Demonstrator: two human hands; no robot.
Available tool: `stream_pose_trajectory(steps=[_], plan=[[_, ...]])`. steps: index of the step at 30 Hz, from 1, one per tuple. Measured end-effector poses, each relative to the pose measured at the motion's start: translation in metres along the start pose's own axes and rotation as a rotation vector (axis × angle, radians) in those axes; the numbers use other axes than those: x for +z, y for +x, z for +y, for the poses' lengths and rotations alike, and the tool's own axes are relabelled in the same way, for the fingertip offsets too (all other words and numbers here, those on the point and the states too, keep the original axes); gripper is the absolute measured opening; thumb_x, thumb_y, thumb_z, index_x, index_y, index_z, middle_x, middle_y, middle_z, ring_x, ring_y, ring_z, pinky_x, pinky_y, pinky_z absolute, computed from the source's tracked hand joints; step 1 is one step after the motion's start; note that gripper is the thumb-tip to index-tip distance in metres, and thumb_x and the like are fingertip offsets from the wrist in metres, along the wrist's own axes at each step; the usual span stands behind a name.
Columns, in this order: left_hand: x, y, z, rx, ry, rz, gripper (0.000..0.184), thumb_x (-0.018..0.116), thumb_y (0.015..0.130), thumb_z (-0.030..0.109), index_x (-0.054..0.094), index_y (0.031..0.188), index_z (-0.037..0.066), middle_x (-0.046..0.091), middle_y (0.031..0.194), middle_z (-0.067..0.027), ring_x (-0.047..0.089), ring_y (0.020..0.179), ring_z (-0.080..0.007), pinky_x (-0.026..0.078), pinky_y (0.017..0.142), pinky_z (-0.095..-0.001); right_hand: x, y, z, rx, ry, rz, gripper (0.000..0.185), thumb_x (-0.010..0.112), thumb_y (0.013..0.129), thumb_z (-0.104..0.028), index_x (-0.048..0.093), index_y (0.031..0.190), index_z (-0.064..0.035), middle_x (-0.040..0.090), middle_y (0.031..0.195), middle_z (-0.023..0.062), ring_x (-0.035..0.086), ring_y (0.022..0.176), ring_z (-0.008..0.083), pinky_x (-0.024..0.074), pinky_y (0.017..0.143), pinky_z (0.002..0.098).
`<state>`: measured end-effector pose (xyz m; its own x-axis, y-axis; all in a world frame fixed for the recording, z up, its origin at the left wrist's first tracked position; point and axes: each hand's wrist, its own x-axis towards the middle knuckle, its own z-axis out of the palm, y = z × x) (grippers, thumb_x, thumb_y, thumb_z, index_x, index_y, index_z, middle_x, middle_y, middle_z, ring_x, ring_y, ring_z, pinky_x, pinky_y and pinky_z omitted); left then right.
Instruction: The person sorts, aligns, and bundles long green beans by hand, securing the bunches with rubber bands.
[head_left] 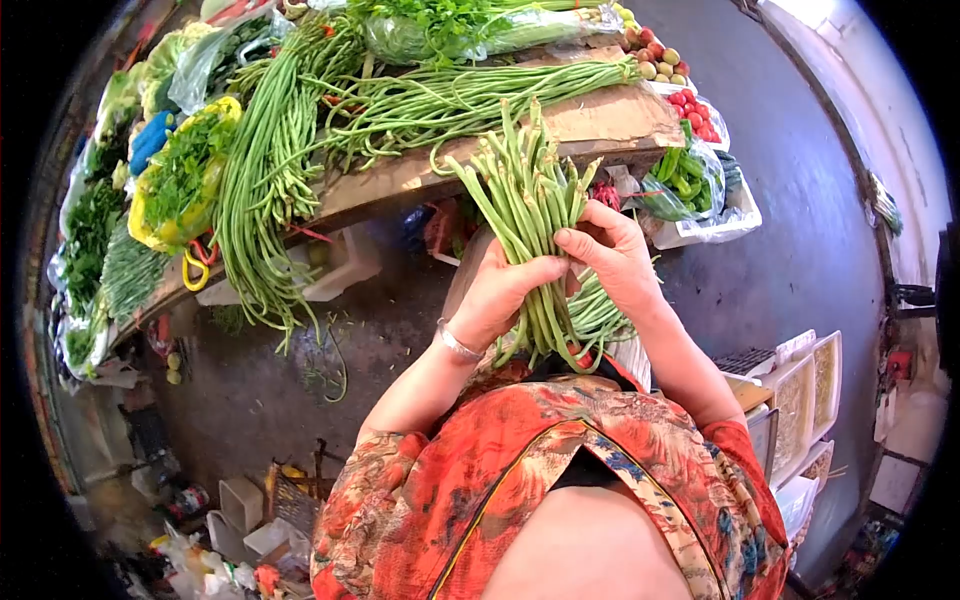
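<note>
Between my two hands is an upright bundle of long green beans (528, 215), its stem ends pointing up and its lower part hanging against my lap. My left hand (503, 290) is wrapped round the bundle from the left, thumb across the front. On the right side my right hand (612, 255) is closed with thumb and fingertips together at the bundle's edge, on the beans. More long beans (600, 310) lie behind and below my right hand. A big pile of long beans (270, 180) drapes over the table edge, and another row (480, 95) lies across the board.
A wooden board table (610, 115) stands ahead. Yellow-handled scissors (195, 268) hang at its left edge by a yellow bag of greens (185, 180). Green peppers (685, 178) and red tomatoes (695, 112) sit at right. Trays (795, 410) stand at my right, plastic containers (240, 505) at lower left.
</note>
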<state>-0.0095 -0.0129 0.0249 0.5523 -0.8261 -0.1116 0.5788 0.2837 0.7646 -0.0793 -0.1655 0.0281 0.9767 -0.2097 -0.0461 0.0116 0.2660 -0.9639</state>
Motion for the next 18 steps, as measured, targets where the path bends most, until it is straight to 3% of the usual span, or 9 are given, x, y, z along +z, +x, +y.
stream_pose_trajectory(steps=[2,5,10,13,18], plan=[[0.001,0.000,-0.006,0.065,0.059,0.125,0.040,0.064,0.080,0.007,0.054,0.118,0.002,0.066,0.094,-0.0094,0.066,0.078,-0.0209,0.056,0.071,-0.0333,-0.004,0.003,0.007,-0.049,-0.023,0.018,0.018,0.068,0.089,-0.018,0.062,0.095,-0.0023,0.058,0.076,-0.0007,0.051,0.063,0.0053,0.0424,0.051,0.0215],[-0.004,0.000,-0.006,0.091,0.093,0.134,0.038,0.064,0.081,0.007,0.055,0.118,0.001,0.066,0.098,-0.0102,0.066,0.082,-0.0211,0.056,0.073,-0.0337,-0.005,0.005,0.011,-0.070,-0.038,0.072,0.015,0.066,0.090,-0.017,0.062,0.088,-0.0031,0.057,0.075,-0.0024,0.050,0.067,0.0046,0.0428,0.059,0.0213],[-0.002,-0.003,-0.002,0.099,0.018,0.185,0.036,0.065,0.082,0.003,0.059,0.117,0.000,0.068,0.102,-0.0080,0.066,0.083,-0.0165,0.056,0.070,-0.0289,0.002,0.006,0.013,-0.112,0.076,0.134,0.014,0.064,0.091,-0.015,0.067,0.098,-0.0030,0.063,0.082,-0.0022,0.054,0.072,0.0056,0.0452,0.065,0.0213],[-0.007,-0.002,-0.005,0.101,0.060,0.203,0.037,0.064,0.081,0.006,0.058,0.117,0.001,0.067,0.102,-0.0094,0.067,0.079,-0.0203,0.058,0.070,-0.0335,0.003,0.007,0.014,-0.094,0.108,0.191,0.016,0.064,0.090,-0.013,0.067,0.101,-0.0009,0.065,0.085,-0.0001,0.057,0.075,0.0065,0.0459,0.069,0.0212],[-0.008,-0.001,-0.007,0.089,0.037,0.255,0.034,0.066,0.081,0.007,0.059,0.113,0.001,0.067,0.097,-0.0075,0.066,0.077,-0.0197,0.057,0.068,-0.0332,-0.001,0.009,0.019,-0.090,0.104,0.180,0.022,0.062,0.092,-0.017,0.066,0.105,0.0007,0.067,0.089,0.0022,0.059,0.078,0.0076,0.0468,0.073,0.0224]])
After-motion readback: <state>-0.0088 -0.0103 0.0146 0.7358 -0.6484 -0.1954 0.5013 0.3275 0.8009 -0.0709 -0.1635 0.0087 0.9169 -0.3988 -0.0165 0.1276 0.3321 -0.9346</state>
